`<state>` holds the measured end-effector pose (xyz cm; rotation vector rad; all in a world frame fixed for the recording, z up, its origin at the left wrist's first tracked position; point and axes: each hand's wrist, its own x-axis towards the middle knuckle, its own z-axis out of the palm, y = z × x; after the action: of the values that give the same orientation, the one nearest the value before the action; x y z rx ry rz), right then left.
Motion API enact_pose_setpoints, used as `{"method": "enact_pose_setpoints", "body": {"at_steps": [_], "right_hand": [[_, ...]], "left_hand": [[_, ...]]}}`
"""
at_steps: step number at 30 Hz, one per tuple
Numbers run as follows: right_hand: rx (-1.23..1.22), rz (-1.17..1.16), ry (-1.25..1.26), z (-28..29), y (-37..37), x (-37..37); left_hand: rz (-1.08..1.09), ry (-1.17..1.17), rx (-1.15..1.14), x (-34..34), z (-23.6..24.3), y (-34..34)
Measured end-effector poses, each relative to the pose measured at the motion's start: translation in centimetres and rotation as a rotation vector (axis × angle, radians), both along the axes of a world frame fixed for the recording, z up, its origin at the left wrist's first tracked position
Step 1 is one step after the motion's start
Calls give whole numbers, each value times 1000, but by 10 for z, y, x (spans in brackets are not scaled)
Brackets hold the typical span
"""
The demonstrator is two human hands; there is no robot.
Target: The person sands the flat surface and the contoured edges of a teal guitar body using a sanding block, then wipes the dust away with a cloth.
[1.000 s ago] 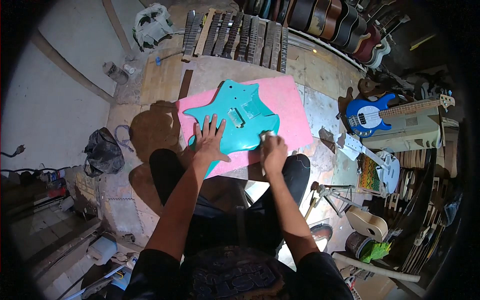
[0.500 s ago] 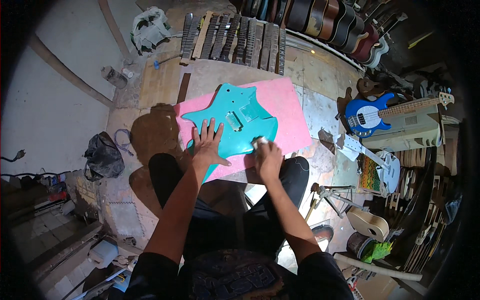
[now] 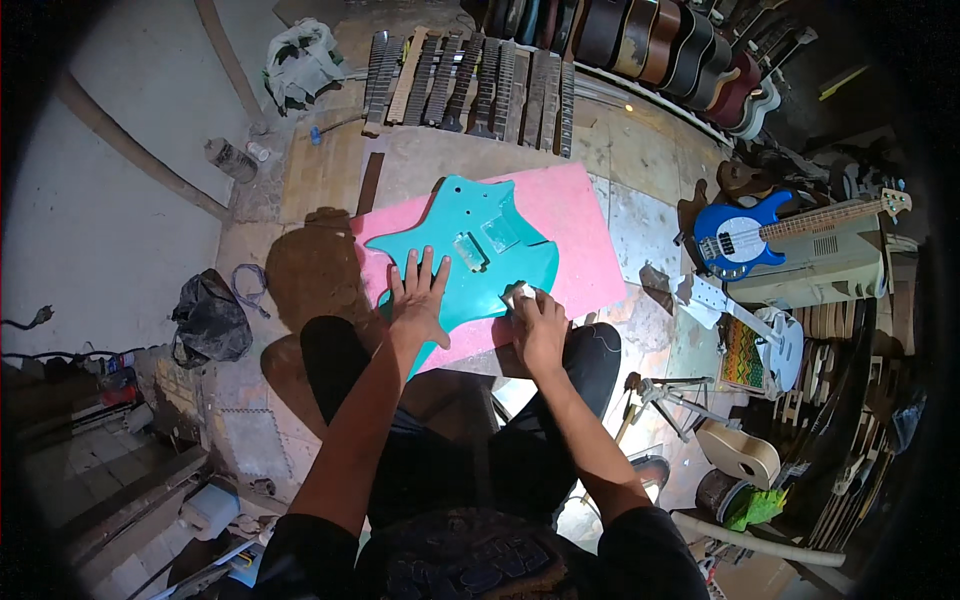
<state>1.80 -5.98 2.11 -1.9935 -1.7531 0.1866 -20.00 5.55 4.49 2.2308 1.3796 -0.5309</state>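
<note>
A teal electric guitar body (image 3: 480, 215) with cut-out cavities lies flat on a pink sheet (image 3: 585, 240) in front of me. My left hand (image 3: 417, 300) rests flat on the body's left part, its fingers spread. At the body's lower right edge, my right hand (image 3: 541, 325) is closed round a small whitish pad (image 3: 517, 293), possibly a folded cloth or paper, and presses it to the teal surface. The fingers hide most of this pad.
Several guitar necks (image 3: 465, 85) lie in a row beyond the sheet. A blue bass guitar (image 3: 740, 235) is at the right, near a tripod stand (image 3: 672, 400). A black plastic bag (image 3: 210, 318) sits on the floor at the left. Guitar bodies (image 3: 660, 45) line the back right.
The whole view has shifted slightly. My right hand stays at the body's lower right edge with the pad, its fingers a little differently placed; my left hand keeps its place on the body.
</note>
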Motion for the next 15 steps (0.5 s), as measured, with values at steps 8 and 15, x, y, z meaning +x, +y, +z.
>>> {"method": "enact_pose_setpoints", "body": {"at_steps": [8, 15], "right_hand": [[-111, -186, 115, 20, 64, 57], [-65, 92, -7, -6, 12, 7]], "left_hand": [[-7, -41, 25, 4, -5, 0], [-12, -37, 21, -1, -8, 0]]}}
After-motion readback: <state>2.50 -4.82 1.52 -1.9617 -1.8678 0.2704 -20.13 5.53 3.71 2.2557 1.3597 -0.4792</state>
